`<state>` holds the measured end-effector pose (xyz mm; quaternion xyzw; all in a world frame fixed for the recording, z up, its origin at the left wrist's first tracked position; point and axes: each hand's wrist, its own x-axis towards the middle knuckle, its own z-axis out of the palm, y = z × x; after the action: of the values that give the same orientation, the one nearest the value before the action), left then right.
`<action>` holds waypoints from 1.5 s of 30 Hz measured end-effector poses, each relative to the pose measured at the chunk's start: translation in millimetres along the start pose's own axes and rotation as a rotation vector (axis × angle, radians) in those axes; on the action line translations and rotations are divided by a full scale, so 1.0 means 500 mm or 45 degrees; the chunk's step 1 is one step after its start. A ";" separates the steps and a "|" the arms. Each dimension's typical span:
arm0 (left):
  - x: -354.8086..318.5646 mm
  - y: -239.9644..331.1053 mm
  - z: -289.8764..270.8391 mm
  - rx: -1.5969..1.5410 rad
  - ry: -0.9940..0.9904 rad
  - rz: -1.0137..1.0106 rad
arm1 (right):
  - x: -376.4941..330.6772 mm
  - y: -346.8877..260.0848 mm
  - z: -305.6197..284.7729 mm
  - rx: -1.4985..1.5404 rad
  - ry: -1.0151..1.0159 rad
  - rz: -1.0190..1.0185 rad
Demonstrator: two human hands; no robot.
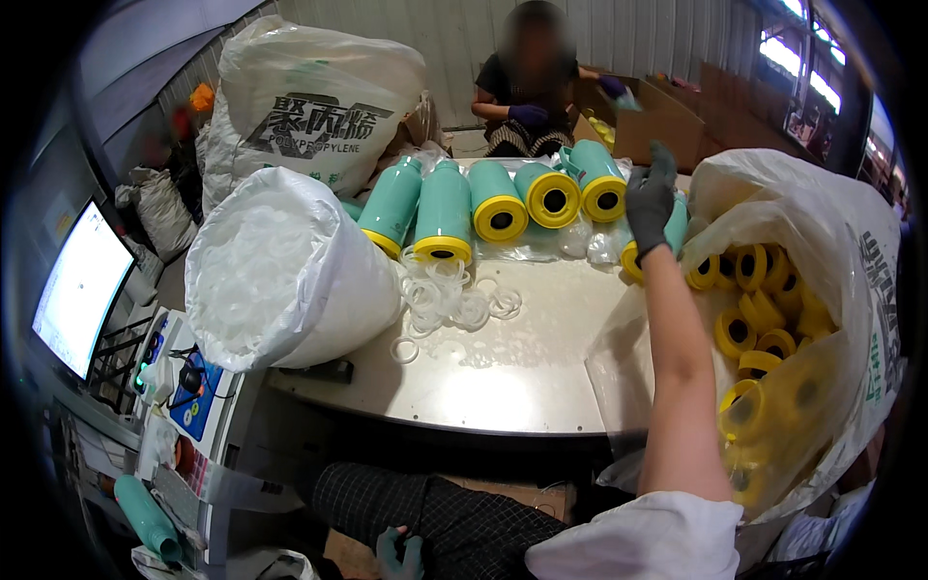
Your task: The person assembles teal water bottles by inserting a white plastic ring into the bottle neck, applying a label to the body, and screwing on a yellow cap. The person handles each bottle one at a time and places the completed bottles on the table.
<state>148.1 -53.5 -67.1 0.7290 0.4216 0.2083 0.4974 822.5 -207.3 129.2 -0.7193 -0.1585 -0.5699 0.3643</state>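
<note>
Left head-worn fisheye: looks down and forward across white table (pixel 512 377), from close by.

I face a white worktable (pixel 522 377), its glossy top catching a glare near the front edge. The space beneath it lies dark. Behind the table I see a pale ribbed wall (pixel 454 58); beyond its far right corner, high up, bright strips (pixel 783 56), windows or lamps, I cannot tell. Left of the table stand a white side desk (pixel 224 411) and a glowing monitor (pixel 82 290).
</note>
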 end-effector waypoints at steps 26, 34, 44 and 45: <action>-0.265 -0.106 -0.287 0.317 1.579 0.019 | -0.656 -0.795 -0.467 2.067 -1.959 -0.346; -0.558 -0.594 -0.306 -0.320 2.124 -1.064 | -0.685 -0.866 -0.595 2.099 -2.367 -0.702; -0.457 -0.749 -0.615 0.392 2.001 -1.114 | -0.748 -0.905 -0.649 1.774 -2.674 -0.687; -0.434 -0.758 -0.656 0.480 1.883 -1.204 | -0.748 -0.907 -0.649 1.696 -2.709 -0.726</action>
<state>-364.7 5.0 -246.1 0.2282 0.9176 0.3255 0.0046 190.0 -55.5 -37.3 -0.4389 -0.7696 0.4123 0.2123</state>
